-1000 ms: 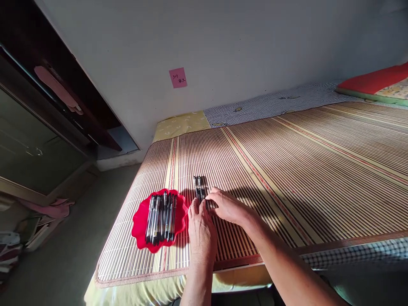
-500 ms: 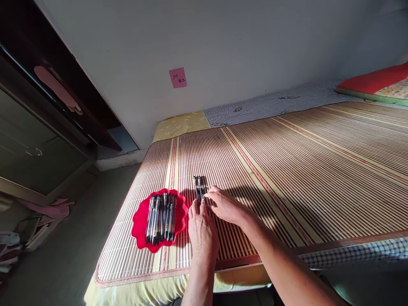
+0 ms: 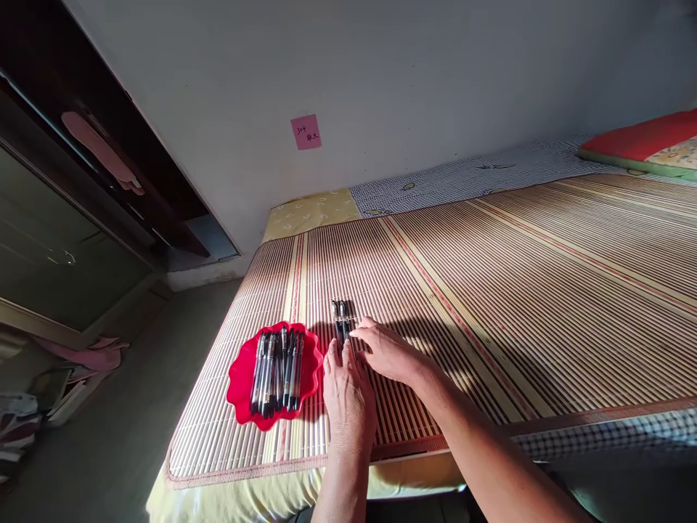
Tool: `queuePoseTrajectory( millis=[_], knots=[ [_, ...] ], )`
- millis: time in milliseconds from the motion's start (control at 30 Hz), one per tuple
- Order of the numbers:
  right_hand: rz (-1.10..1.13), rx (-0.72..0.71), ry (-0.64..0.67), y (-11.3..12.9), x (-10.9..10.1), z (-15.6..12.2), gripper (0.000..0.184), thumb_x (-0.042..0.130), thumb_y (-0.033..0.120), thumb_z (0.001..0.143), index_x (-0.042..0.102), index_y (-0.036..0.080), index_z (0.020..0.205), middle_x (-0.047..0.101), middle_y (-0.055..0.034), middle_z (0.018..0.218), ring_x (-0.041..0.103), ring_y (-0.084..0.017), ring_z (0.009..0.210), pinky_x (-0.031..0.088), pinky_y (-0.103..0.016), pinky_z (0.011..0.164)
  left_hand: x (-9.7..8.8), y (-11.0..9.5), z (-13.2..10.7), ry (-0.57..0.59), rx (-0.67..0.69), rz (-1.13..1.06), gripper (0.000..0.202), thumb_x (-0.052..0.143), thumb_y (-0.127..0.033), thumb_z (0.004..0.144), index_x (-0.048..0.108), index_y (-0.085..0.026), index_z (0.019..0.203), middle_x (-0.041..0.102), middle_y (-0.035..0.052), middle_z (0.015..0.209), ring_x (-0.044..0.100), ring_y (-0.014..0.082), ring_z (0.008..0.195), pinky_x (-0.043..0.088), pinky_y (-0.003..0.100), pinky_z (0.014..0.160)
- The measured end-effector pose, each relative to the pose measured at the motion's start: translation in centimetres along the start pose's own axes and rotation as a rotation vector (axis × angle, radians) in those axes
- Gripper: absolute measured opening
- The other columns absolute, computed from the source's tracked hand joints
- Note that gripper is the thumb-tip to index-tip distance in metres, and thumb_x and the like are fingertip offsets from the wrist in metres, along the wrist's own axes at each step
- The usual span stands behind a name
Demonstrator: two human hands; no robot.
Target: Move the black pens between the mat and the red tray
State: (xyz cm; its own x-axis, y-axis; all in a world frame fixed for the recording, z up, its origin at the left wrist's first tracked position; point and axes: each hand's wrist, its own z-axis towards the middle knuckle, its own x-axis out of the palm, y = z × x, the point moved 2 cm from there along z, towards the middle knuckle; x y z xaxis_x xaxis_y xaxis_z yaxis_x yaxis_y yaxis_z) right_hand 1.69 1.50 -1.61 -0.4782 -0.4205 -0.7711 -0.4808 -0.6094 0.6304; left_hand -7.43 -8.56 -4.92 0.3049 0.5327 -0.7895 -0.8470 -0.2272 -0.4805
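Note:
Two clear-barrelled pens with black caps lie side by side on the slatted mat, caps pointing away from me. My left hand rests over their near ends, its fingers closed down on them and covering their lower barrels. From the right, my right hand reaches to the pens' side; its index finger and thumb are apart, with the fingertips at or against the right-hand pen. Left of my hands, a red scalloped plate bears several similar black-capped pens in a row.
The mat covers a bed with a yellow sheet at its front edge. Behind it, a pink note sticks to the wall. Folded red bedding lies far right. A dark doorway and floor are at left.
The view has shifted very slightly. Both hands stay at the pens in nearly the same pose, and the plate of pens has not moved on the mat.

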Motion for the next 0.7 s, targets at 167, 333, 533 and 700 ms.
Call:
queuePoseTrajectory(
  millis=[167,333,533,700],
  knots=[
    [0.001,-0.002,0.009,-0.2,0.0,-0.1,0.026,0.065,0.010,0.089,0.072,0.013,0.114,0.063,-0.0126,0.117,0.067,-0.023,0.104,0.050,-0.034,0.095,0.1,-0.1,0.2,0.007,0.062,-0.004,0.047,0.041,-0.010,0.099,0.058,-0.010,0.143,0.056,0.0206,0.151,0.046,0.0322,0.146,0.041,0.052,0.119],
    [0.018,-0.052,-0.041,-0.7,0.3,0.5,0.030,0.068,0.015,0.091,0.069,0.013,0.121,0.066,-0.0128,0.116,0.069,-0.022,0.096,0.053,-0.033,0.087,-1.6,-1.6,0.1,-0.143,0.139,-0.122,0.038,0.042,-0.008,0.098,0.063,-0.015,0.129,0.068,0.0148,0.130,0.058,0.0285,0.128,0.047,0.048,0.110],
    [0.114,-0.065,-0.362,0.2,-2.0,0.9,0.014,0.056,0.013,0.096,0.069,0.017,0.092,0.073,-0.0070,0.090,0.068,-0.018,0.077,0.052,-0.030,0.072,-3.7,-3.1,-0.4,-0.274,0.282,-0.243,0.030,0.041,0.002,0.086,0.055,-0.022,0.075,0.057,0.0019,0.071,0.054,0.0190,0.070,0.044,0.031,0.068],
    [0.207,-0.157,-0.504,0.9,-3.7,-0.2,0.014,0.055,0.018,0.096,0.065,0.019,0.087,0.071,-0.0035,0.079,0.065,-0.016,0.068,0.049,-0.028,0.067,-5.4,0.0,1.1,-0.410,0.178,-0.208,0.026,0.043,-0.002,0.088,0.058,-0.022,0.079,0.063,0.0034,0.078,0.058,0.0200,0.076,0.045,0.032,0.072]
  ],
)
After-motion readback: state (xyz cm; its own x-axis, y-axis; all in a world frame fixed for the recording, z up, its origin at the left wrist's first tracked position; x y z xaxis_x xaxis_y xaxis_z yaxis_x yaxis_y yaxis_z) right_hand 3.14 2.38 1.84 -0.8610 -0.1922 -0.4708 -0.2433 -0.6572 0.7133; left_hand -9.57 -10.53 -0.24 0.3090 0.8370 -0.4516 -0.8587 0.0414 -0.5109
